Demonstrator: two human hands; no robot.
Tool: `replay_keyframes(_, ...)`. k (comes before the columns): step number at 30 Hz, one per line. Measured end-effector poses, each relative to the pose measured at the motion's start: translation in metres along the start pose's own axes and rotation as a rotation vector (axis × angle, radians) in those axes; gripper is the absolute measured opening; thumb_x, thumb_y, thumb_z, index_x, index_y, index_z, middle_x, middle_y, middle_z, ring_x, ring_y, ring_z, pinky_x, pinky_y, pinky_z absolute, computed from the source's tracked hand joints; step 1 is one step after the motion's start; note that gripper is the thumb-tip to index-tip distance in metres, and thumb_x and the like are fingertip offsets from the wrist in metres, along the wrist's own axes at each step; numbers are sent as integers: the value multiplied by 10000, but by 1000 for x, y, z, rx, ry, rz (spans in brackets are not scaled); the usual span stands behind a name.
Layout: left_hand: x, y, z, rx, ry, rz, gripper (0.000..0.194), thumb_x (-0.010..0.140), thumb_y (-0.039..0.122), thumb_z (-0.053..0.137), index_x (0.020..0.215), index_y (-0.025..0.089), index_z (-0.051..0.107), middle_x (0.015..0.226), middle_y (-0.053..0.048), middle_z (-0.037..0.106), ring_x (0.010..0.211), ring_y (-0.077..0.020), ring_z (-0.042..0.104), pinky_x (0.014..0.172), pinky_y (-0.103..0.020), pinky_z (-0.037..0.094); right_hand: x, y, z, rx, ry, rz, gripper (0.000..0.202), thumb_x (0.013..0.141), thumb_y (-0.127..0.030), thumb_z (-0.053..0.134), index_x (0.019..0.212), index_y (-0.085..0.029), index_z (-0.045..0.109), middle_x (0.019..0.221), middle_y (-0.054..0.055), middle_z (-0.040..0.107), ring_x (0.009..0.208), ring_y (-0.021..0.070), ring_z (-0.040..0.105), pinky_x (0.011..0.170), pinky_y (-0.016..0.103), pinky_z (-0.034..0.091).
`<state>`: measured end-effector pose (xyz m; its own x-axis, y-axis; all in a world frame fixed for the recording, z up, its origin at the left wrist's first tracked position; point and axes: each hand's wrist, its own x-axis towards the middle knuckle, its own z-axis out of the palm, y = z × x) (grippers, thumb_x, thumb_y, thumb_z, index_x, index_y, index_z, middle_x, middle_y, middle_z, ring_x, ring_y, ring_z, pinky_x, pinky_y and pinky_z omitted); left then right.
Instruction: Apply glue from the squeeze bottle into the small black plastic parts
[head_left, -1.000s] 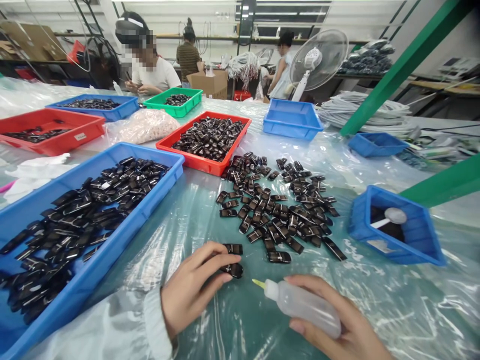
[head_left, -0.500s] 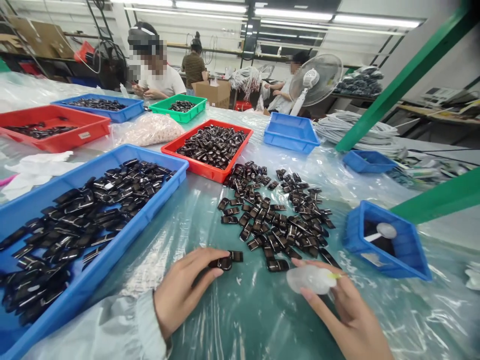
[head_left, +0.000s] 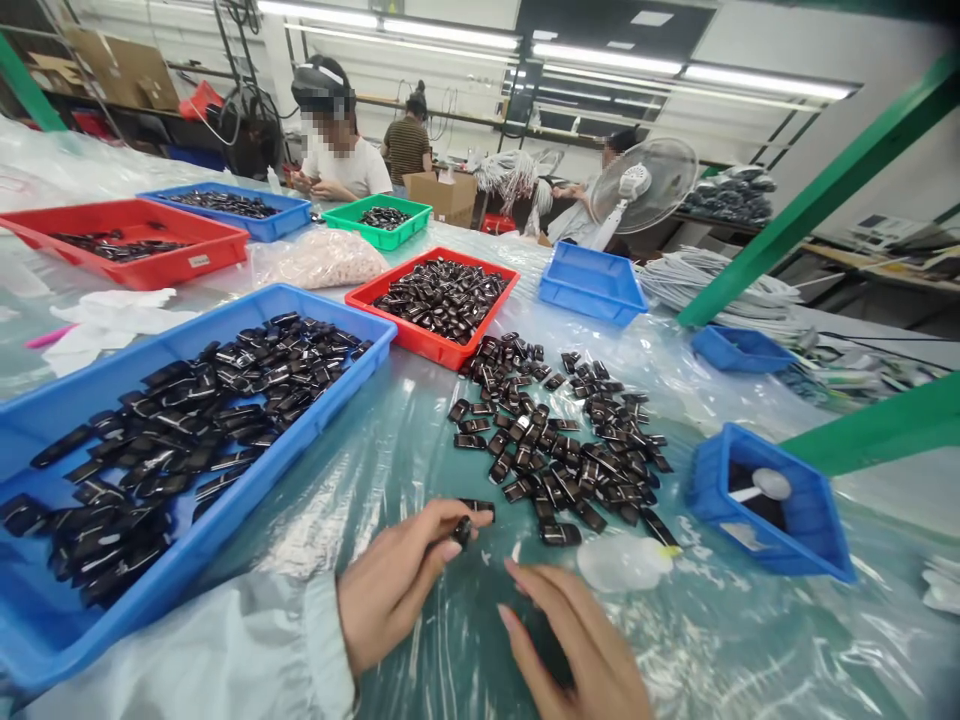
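Between the thumb and fingers of my left hand [head_left: 401,575] is a small glossy black plastic piece [head_left: 463,531], partly hidden by the fingertips. Just beyond those fingertips lies another black piece [head_left: 482,511]. My right hand [head_left: 577,645] is empty, its thumb and fingers apart, a short way to the right of my left hand. A translucent white squeeze bottle with a yellowish tip [head_left: 619,564] rests on its side on the table, right beyond my right hand. Past both hands spreads a loose pile of similar black pieces [head_left: 574,455].
A large blue tray [head_left: 330,395] of black pieces is at left; a red tray [head_left: 427,345] of them stands behind the pile. To the right, a blue bin [head_left: 795,545] holds a white scoop [head_left: 771,484] beside green posts [head_left: 877,425]. A co-worker [head_left: 349,165] sits across the table.
My right hand has let go of the squeeze bottle, which now lies on the table, and has moved left toward my left hand. The piece in my left hand has turned and shifted slightly right.
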<state>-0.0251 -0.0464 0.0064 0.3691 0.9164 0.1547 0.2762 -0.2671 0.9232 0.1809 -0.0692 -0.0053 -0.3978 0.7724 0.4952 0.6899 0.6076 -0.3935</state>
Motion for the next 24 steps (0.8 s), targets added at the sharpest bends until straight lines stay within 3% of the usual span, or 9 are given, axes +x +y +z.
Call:
replay_keyframes(2,1,1,0,-68,-43,-19,235,998,294,306,1188,234,432,1203,-68,620,1066,-187,595,905,-308,442,12,-2,9,-75,-23,-36,208,930,-204,471,1106,-158,570,927,110,640,808,245,640,667,337,521)
replay_keyframes(7,3,3,0,-274,-90,-29,282,1000,355,304,1109,189,505,1048,-72,634,917,-184,600,840,-312,448,25,0,17,-54,-82,-13,274,961,-142,335,853,-170,585,792,80,585,674,218,607,549,336,496)
replay_keyframes(13,4,3,4,-426,-114,-77,303,994,380,330,1092,166,520,890,-44,627,689,-134,577,712,-280,468,23,3,10,60,-96,14,224,967,-136,333,893,-194,536,826,57,591,727,192,589,621,313,495)
replay_keyframes(19,4,1,5,-486,-155,-122,352,978,414,356,970,138,573,730,-20,576,612,-123,530,652,-258,459,28,-2,-11,687,-227,417,121,930,-258,472,849,-241,560,790,-4,572,734,155,568,655,260,455)
replay_keyframes(24,3,3,3,-370,-196,-119,371,983,407,325,870,147,565,701,-11,541,627,-129,510,648,-251,435,31,-4,-19,1109,-286,720,178,859,-392,614,817,-220,605,709,-29,573,701,124,565,687,233,444)
